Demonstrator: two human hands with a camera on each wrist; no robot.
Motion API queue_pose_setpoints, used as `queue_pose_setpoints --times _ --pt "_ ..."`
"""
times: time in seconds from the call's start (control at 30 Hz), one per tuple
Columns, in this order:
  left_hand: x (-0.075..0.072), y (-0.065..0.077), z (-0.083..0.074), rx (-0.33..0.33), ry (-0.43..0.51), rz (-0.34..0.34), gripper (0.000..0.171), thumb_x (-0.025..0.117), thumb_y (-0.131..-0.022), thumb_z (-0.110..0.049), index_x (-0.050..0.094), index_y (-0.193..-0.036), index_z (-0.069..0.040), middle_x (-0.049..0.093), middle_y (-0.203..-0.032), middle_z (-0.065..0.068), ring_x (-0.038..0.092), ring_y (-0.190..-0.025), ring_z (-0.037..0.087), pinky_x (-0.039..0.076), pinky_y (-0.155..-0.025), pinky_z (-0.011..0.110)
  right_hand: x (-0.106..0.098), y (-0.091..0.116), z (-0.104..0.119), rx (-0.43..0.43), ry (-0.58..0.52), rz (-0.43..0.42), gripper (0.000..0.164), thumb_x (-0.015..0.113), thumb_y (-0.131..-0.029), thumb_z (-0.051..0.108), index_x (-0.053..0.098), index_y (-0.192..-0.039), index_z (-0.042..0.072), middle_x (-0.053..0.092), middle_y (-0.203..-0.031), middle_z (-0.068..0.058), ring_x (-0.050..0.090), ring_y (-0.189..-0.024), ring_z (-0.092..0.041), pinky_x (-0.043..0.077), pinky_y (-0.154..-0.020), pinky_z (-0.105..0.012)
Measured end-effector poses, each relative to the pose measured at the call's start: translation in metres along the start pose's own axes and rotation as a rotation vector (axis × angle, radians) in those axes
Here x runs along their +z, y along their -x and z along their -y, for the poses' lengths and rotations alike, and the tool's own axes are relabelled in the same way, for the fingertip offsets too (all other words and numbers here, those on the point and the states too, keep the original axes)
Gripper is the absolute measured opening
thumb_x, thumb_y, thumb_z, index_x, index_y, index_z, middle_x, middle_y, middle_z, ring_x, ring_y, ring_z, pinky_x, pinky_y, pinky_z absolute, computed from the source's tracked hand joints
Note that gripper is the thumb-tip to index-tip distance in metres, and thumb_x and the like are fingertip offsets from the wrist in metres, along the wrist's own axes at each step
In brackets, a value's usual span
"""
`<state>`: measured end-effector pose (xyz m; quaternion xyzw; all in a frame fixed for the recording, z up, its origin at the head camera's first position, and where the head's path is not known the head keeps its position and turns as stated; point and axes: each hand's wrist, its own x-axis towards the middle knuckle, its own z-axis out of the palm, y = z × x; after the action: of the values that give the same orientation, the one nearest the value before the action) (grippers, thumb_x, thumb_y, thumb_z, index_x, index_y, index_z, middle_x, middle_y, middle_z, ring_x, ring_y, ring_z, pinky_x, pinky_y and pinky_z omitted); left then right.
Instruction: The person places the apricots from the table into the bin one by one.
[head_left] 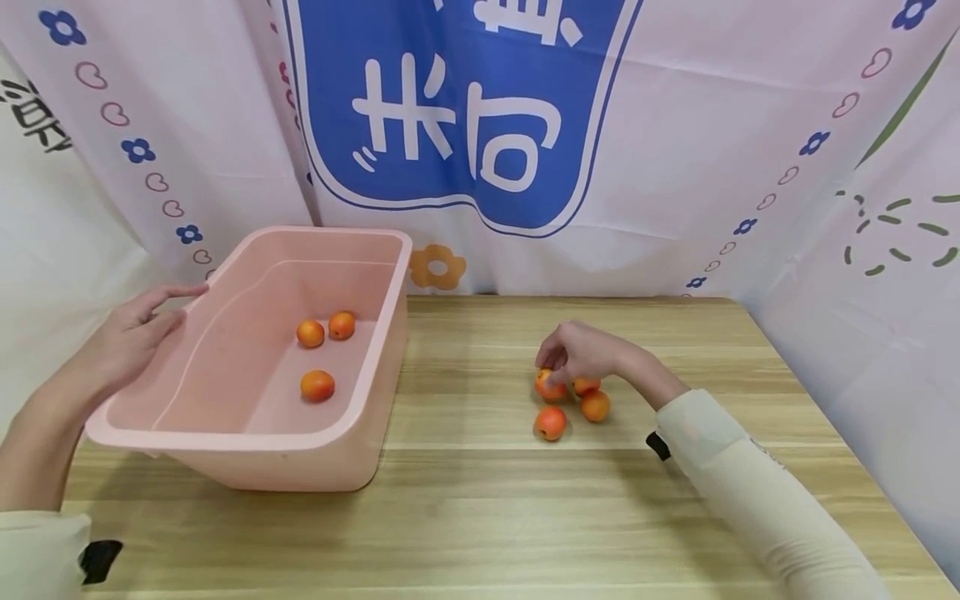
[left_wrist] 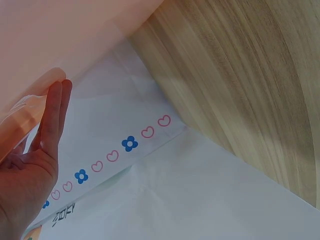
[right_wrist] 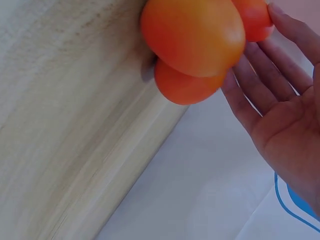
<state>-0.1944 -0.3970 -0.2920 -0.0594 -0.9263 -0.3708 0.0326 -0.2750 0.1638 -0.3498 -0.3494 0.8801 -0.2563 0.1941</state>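
At the left side of a pink plastic tub [head_left: 386, 333], my left hand [head_left: 123, 342] grips the rim, its thumb on the inner side. In the left wrist view the fingers of the left hand [left_wrist: 37, 155] lie along the outside of the tub. Three orange fruits, one of them nearest the front [head_left: 317, 386], lie in the tub. On the table my right hand [head_left: 581, 350] reaches down from above and pinches a reddish-orange fruit [head_left: 550, 386] between thumb and fingers. Close beside it are other fruits, including a red-orange one [head_left: 551, 423] and an orange one [head_left: 596, 406].
The wooden table [head_left: 480, 517] carries the tub on the left and the fruits right of centre. White printed cloth [head_left: 675, 167] hangs behind and at both sides. Dark bands [head_left: 658, 446] show under both sleeves.
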Motion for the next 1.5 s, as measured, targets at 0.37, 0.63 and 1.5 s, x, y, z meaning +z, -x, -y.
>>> queue_pose_setpoints --times 0.37,0.63,1.5 --pt "0.002 0.002 0.000 -0.022 0.023 0.024 0.041 0.032 -0.114 -0.020 0.044 -0.126 -0.058 0.026 -0.153 0.045 0.050 -0.085 -0.017 0.049 -0.066 0.015 -0.010 0.000 0.006 -0.024 -0.065 -0.092 0.027 0.082 -0.086 0.008 0.076 -0.111 -0.001 0.077 -0.105 -0.008 0.072 -0.096 -0.024 0.059 -0.088 -0.037" --pt "0.002 0.003 -0.004 -0.037 0.038 0.035 0.042 0.031 -0.114 -0.021 0.043 -0.125 -0.059 0.023 -0.155 0.044 0.050 -0.086 -0.017 0.050 -0.066 0.016 -0.022 -0.003 0.008 -0.076 -0.188 -0.169 0.029 0.082 -0.086 0.004 0.074 -0.113 -0.005 0.074 -0.112 -0.017 0.073 -0.101 -0.034 0.060 -0.086 -0.039" --pt "0.002 0.001 0.000 0.009 -0.008 -0.006 0.041 0.034 -0.113 -0.022 0.047 -0.131 -0.056 0.026 -0.157 0.041 0.037 -0.101 -0.015 0.038 -0.075 0.007 -0.048 -0.024 0.052 -0.163 -0.289 -0.197 0.035 0.084 -0.087 0.006 0.074 -0.119 -0.003 0.077 -0.106 -0.012 0.073 -0.099 -0.027 0.060 -0.088 -0.035"
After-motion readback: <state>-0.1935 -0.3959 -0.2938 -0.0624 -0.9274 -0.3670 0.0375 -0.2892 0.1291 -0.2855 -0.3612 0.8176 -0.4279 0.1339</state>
